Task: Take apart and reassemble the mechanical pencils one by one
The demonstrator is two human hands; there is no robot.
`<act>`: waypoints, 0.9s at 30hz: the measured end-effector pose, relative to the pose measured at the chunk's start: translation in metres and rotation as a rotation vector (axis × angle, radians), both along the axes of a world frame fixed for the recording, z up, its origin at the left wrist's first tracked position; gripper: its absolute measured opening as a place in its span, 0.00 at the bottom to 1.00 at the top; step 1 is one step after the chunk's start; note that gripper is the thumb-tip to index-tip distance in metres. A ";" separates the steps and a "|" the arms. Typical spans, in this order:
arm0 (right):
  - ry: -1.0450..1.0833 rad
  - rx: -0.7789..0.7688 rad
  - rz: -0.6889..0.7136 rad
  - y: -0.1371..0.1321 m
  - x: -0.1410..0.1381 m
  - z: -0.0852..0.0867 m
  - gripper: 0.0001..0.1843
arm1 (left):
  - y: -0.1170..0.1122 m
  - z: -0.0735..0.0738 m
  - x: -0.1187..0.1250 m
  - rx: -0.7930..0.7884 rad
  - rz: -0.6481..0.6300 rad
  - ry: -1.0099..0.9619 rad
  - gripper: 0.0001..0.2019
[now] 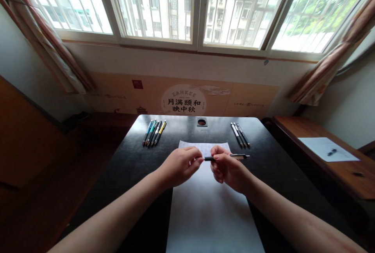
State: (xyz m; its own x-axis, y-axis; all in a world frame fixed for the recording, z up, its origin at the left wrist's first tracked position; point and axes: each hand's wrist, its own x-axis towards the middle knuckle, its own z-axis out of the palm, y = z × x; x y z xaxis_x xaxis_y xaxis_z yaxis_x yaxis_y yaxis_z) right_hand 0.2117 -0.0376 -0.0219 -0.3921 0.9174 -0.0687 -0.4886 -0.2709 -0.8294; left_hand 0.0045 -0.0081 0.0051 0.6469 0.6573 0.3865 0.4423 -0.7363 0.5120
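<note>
Holding a slim pen (210, 159), dark grip (208, 159), pale barrel (238, 157)

A tan printed panel (152, 93) has a pale circle (184, 98) reading "ZANKEE" above "月满颐和" and "映中秋"; smaller lettering is illegible.

1. Left forearm (123, 210) and right forearm (295, 214) are both bare, angling inward from where I'm standing.
2. Left hand (184, 167): fingers bent, tips bunched near the thumb.
3. Right hand (227, 167): snug pinch, other fingers curled, just beside the left.
</note>
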 end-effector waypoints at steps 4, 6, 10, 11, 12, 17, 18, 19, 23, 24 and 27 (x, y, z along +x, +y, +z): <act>-0.001 -0.007 0.013 0.000 0.001 -0.001 0.10 | 0.000 -0.001 0.001 -0.030 0.021 -0.032 0.04; 0.005 -0.010 0.020 0.001 0.001 -0.002 0.10 | 0.000 -0.001 0.002 -0.042 0.019 -0.045 0.04; 0.030 -0.039 0.017 0.001 0.002 0.000 0.11 | 0.002 -0.001 0.003 -0.044 0.033 -0.061 0.05; 0.035 -0.055 0.008 0.001 0.002 0.001 0.11 | 0.002 -0.001 0.003 -0.044 0.041 -0.060 0.05; 0.039 -0.073 -0.007 0.002 0.002 0.002 0.12 | 0.003 -0.001 0.003 -0.047 0.048 -0.058 0.05; 0.057 -0.148 -0.117 0.005 0.007 0.007 0.14 | 0.008 0.000 -0.002 -0.078 0.098 -0.052 0.07; 0.067 -0.159 -0.141 0.007 0.010 0.007 0.14 | 0.010 0.000 -0.004 -0.086 0.113 -0.056 0.07; 0.079 -0.168 -0.166 0.008 0.012 0.008 0.14 | 0.011 0.000 -0.006 -0.096 0.128 -0.062 0.08; 0.127 -0.196 -0.290 0.015 0.022 0.010 0.14 | 0.017 0.000 -0.011 -0.135 0.172 -0.103 0.08; 0.138 -0.198 -0.323 0.016 0.024 0.011 0.14 | 0.018 0.000 -0.012 -0.140 0.182 -0.108 0.08; 0.160 -0.194 -0.412 0.020 0.029 0.012 0.11 | 0.021 -0.002 -0.015 -0.147 0.205 -0.112 0.08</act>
